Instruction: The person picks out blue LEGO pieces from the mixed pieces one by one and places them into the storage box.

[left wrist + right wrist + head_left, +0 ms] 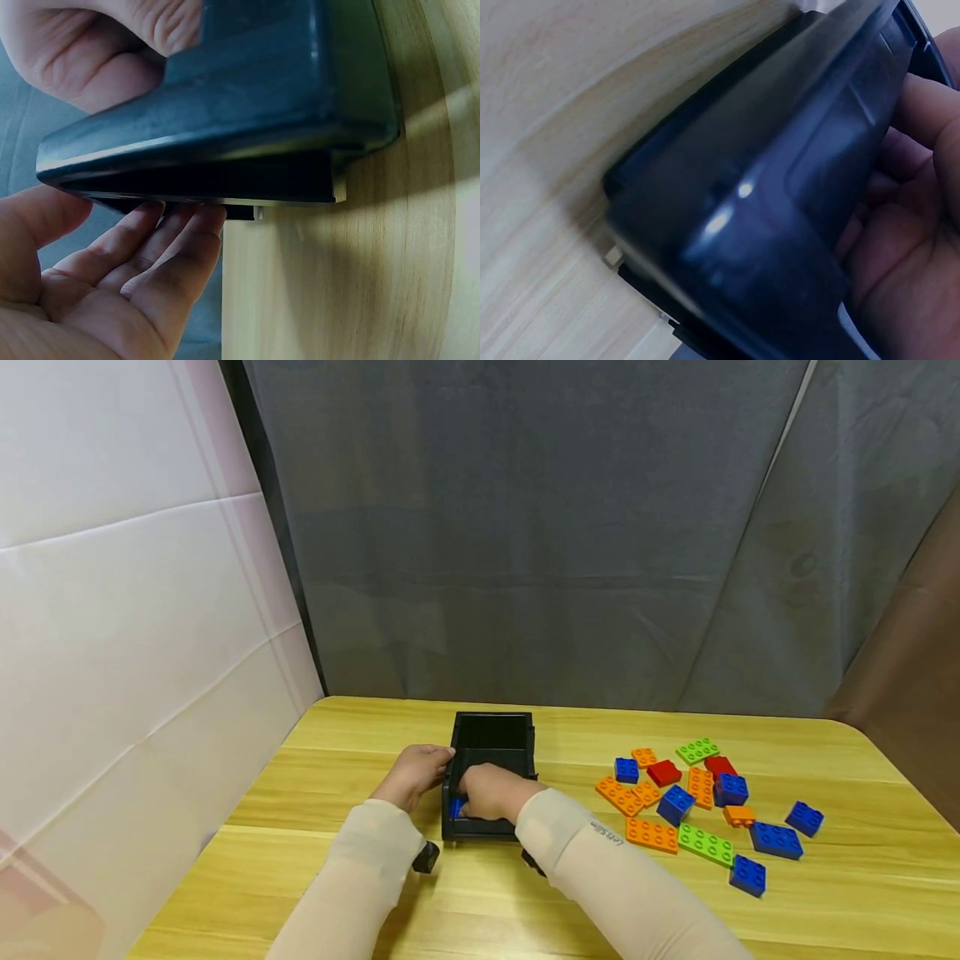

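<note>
- Worktop [300, 843]: yellow wood-grain surface with darker streaks running across it; its far corners are rounded, and soft shadows lie beneath the forearms.
- Room: a dark grey curtain [487, 543] hangs behind the far edge, creased and crossed by a slanting seam at right; a white sheet [135, 593] with fold lines slopes along the left side, and a brown covering [911, 635] borders the right.
- Black bin [480, 837]: stands on the worktop between the two forearms, open upward.
- Blue piece [456, 807]: inside the bin at its near left, partly hidden by the right hand [495, 791].
- Left hand [416, 772]: beside the bin's left wall; its fingers [184, 255] are loosely extended, spread from the thumb, with their tips against the outside of the wall.
- Right hand: reaches down into the bin beside the blue piece; its fingertips are concealed, so whether they grip it, and how far they are parted, cannot be told.
- Loose bricks [652, 835]: orange, blue, red and lime green, scattered on the worktop to the right of the bin, well apart from it; some touch, others lie singly.
- Sleeves [622, 877]: cream, the right one lettered.
</note>
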`<state>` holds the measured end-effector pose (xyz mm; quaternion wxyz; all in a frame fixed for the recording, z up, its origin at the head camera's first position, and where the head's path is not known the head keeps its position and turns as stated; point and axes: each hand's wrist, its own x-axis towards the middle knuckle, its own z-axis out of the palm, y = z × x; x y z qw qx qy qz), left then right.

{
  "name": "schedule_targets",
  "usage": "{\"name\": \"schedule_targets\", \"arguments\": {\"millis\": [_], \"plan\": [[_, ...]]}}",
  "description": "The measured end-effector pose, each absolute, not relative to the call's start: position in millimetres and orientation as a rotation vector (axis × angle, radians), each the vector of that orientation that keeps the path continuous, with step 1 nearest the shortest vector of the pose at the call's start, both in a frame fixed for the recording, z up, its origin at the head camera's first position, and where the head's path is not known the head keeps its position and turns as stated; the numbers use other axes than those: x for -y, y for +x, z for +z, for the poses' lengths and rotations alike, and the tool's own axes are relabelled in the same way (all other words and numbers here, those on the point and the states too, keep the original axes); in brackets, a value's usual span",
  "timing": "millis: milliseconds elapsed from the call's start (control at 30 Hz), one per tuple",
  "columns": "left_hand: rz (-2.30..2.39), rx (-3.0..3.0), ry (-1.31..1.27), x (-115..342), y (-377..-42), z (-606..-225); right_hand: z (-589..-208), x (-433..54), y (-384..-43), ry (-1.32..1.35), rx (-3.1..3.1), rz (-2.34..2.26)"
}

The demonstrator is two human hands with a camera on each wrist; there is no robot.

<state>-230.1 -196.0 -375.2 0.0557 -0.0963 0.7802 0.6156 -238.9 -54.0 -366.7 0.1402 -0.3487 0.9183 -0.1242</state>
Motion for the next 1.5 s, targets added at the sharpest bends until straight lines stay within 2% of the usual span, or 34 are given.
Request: {"name": "schedule_targets", "arguments": {"millis": [600,1067,1500], "plan": [[1.825,-2.382,-0.306,196,-232,-375,-363,51,-234,-0.893,-2.655,-0.393],[1.808,-2.387,-0.326,197,-233,-378,-353,37,-222,-1.02,-2.837,-0.141],[1.834,-2.382,-0.308,196,-233,-380,-346,12,-213,-1.222,-2.941,-0.186]]}}
